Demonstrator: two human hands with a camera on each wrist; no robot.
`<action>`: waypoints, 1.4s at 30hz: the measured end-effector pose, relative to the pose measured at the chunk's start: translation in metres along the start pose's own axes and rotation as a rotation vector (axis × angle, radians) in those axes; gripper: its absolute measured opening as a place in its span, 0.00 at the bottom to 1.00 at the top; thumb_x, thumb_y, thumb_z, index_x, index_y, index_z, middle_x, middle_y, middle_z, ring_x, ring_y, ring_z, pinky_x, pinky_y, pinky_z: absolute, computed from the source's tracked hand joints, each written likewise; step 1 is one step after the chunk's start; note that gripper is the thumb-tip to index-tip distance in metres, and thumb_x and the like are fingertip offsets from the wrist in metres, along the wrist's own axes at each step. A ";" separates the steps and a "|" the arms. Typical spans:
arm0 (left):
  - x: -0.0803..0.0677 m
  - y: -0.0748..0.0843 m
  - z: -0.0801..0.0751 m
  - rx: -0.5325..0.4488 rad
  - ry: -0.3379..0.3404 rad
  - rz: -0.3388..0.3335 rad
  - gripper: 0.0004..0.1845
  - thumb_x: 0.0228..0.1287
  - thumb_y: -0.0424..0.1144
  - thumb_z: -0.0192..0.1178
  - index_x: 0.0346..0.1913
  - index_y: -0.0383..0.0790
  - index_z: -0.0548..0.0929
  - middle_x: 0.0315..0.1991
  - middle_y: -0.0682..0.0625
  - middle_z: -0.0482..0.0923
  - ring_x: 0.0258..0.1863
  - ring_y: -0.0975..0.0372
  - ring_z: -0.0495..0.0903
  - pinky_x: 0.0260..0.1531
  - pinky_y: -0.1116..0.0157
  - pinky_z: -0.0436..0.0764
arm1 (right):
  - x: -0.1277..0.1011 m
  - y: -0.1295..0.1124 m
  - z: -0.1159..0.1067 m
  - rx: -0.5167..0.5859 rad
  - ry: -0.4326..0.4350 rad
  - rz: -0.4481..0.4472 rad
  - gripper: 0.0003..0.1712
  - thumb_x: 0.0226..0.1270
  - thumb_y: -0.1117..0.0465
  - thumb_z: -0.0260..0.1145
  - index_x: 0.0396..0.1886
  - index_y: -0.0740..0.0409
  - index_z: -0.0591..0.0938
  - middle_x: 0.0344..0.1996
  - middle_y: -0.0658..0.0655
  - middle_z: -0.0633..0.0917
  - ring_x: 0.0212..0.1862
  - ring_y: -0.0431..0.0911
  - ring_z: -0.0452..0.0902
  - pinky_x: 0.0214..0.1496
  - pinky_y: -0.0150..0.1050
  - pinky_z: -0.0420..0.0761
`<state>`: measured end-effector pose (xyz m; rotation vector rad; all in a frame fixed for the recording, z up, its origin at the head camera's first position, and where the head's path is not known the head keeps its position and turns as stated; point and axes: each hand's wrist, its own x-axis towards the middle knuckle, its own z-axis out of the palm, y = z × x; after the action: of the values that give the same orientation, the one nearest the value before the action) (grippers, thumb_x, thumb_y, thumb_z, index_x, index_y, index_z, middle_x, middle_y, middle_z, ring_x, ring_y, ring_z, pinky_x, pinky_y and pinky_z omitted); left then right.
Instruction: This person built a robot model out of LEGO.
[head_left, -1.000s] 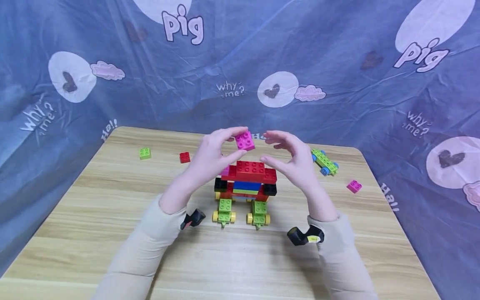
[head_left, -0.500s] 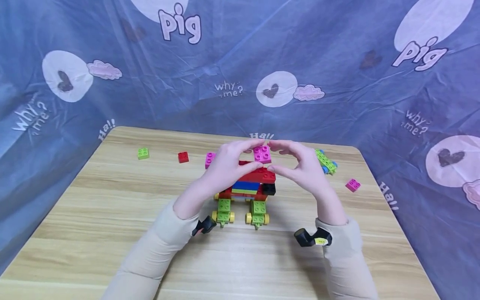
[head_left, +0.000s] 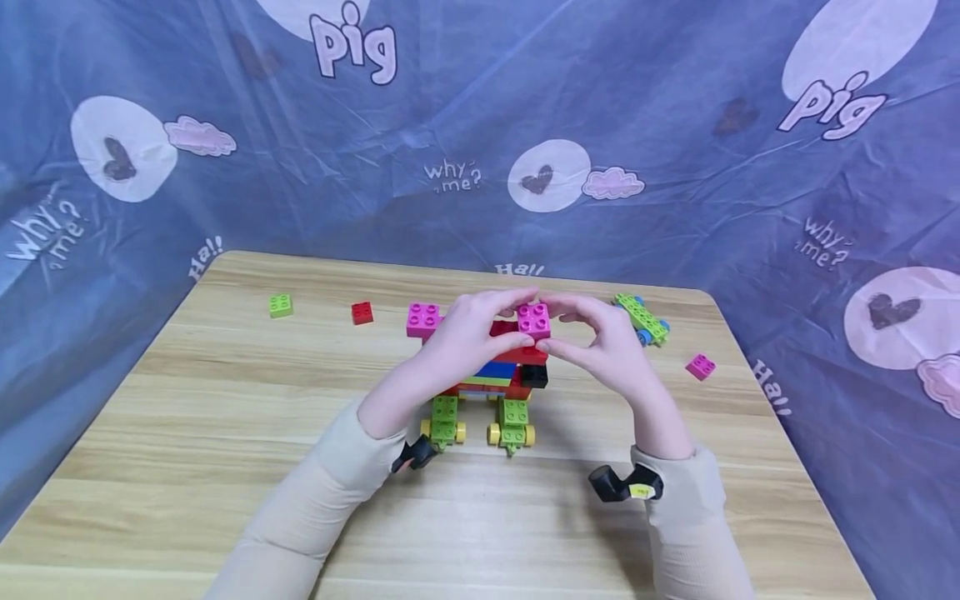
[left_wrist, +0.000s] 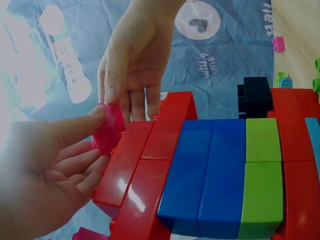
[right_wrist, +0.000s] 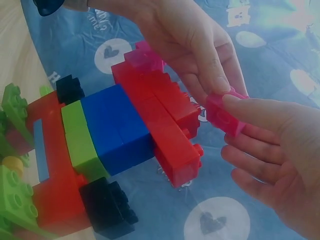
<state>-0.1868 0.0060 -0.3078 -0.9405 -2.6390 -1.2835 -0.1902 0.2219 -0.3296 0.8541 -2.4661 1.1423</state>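
A pink 2x2 toy brick (head_left: 533,320) is pinched between the thumbs and fingers of both my left hand (head_left: 467,337) and my right hand (head_left: 600,337). It is just above the right end of the red top bricks (left_wrist: 145,160); whether it touches their studs I cannot tell. These bricks crown a built toy, with blue bricks (right_wrist: 117,127) and lime bricks (left_wrist: 261,185) below and a black brick (head_left: 534,376) at the side. Another pink brick (head_left: 423,319) sits on the toy's left end. My left hand hides part of the toy in the head view.
Two green wheeled bases (head_left: 446,417) with yellow wheels stand at the toy's front. On the wooden table (head_left: 187,467) lie a lime brick (head_left: 281,306), a red brick (head_left: 362,312), a loose pink brick (head_left: 701,367) and a green car base (head_left: 642,318). A printed blue cloth (head_left: 420,108) hangs behind.
My left hand has carried the pink brick rightward and down to the toy's right end. My right hand, apart from the brick at first, has come in and now pinches it too.
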 end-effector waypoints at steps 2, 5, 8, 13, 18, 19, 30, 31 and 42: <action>0.001 0.001 0.001 0.002 -0.014 -0.010 0.30 0.63 0.37 0.66 0.67 0.38 0.73 0.65 0.45 0.75 0.58 0.56 0.80 0.58 0.62 0.79 | 0.000 0.001 0.000 -0.007 0.002 0.001 0.29 0.49 0.71 0.76 0.54 0.66 0.81 0.48 0.62 0.86 0.49 0.53 0.82 0.54 0.25 0.76; 0.003 0.000 0.003 0.012 -0.021 -0.011 0.30 0.62 0.37 0.67 0.67 0.38 0.73 0.64 0.45 0.76 0.58 0.56 0.80 0.58 0.63 0.79 | -0.001 0.002 0.000 -0.018 0.005 0.004 0.29 0.48 0.71 0.77 0.54 0.66 0.81 0.48 0.62 0.87 0.48 0.53 0.82 0.54 0.25 0.76; 0.005 0.000 0.005 0.026 -0.026 -0.001 0.30 0.62 0.37 0.67 0.67 0.38 0.73 0.64 0.45 0.76 0.58 0.56 0.80 0.58 0.63 0.79 | -0.001 0.004 0.000 -0.034 0.014 -0.001 0.29 0.47 0.70 0.78 0.53 0.66 0.82 0.46 0.62 0.87 0.47 0.52 0.82 0.53 0.27 0.77; 0.007 0.000 0.006 0.039 -0.049 0.019 0.30 0.61 0.37 0.67 0.67 0.37 0.74 0.63 0.44 0.77 0.59 0.55 0.79 0.59 0.62 0.78 | -0.003 0.007 0.000 -0.061 0.031 -0.009 0.27 0.46 0.69 0.79 0.50 0.65 0.84 0.43 0.61 0.88 0.45 0.52 0.83 0.52 0.30 0.79; 0.009 -0.003 0.006 0.086 -0.088 0.019 0.31 0.60 0.40 0.68 0.67 0.39 0.74 0.64 0.46 0.76 0.60 0.56 0.78 0.60 0.61 0.77 | -0.006 0.012 0.000 -0.051 0.040 0.016 0.25 0.46 0.69 0.78 0.48 0.65 0.84 0.40 0.61 0.88 0.44 0.53 0.83 0.52 0.27 0.78; 0.009 -0.003 0.006 0.100 -0.097 0.018 0.32 0.60 0.41 0.68 0.67 0.39 0.73 0.64 0.46 0.76 0.61 0.56 0.78 0.61 0.61 0.77 | -0.007 0.013 0.000 -0.041 0.044 0.026 0.24 0.47 0.70 0.78 0.48 0.65 0.84 0.40 0.61 0.88 0.43 0.53 0.83 0.52 0.26 0.77; 0.011 -0.005 0.010 0.210 -0.164 -0.010 0.32 0.60 0.42 0.69 0.68 0.40 0.73 0.55 0.47 0.82 0.44 0.59 0.82 0.49 0.65 0.81 | -0.014 0.030 0.003 0.066 0.065 0.108 0.21 0.50 0.71 0.76 0.47 0.66 0.84 0.37 0.63 0.88 0.41 0.27 0.78 0.52 0.21 0.76; 0.011 -0.005 0.010 0.216 -0.169 -0.012 0.32 0.61 0.41 0.69 0.68 0.40 0.73 0.50 0.47 0.84 0.38 0.60 0.80 0.43 0.67 0.80 | -0.015 0.030 0.003 0.079 0.062 0.114 0.21 0.51 0.71 0.75 0.47 0.67 0.83 0.37 0.63 0.88 0.41 0.27 0.78 0.52 0.21 0.76; 0.012 -0.004 0.009 0.201 -0.205 -0.073 0.29 0.61 0.38 0.68 0.66 0.40 0.75 0.59 0.46 0.81 0.55 0.58 0.81 0.55 0.63 0.80 | -0.019 0.036 0.006 0.193 0.022 0.141 0.22 0.50 0.75 0.73 0.48 0.72 0.81 0.41 0.68 0.86 0.43 0.29 0.79 0.54 0.22 0.76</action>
<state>-0.1971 0.0168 -0.3132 -1.0010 -2.9142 -0.9552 -0.1980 0.2433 -0.3640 0.7212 -2.4608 1.4495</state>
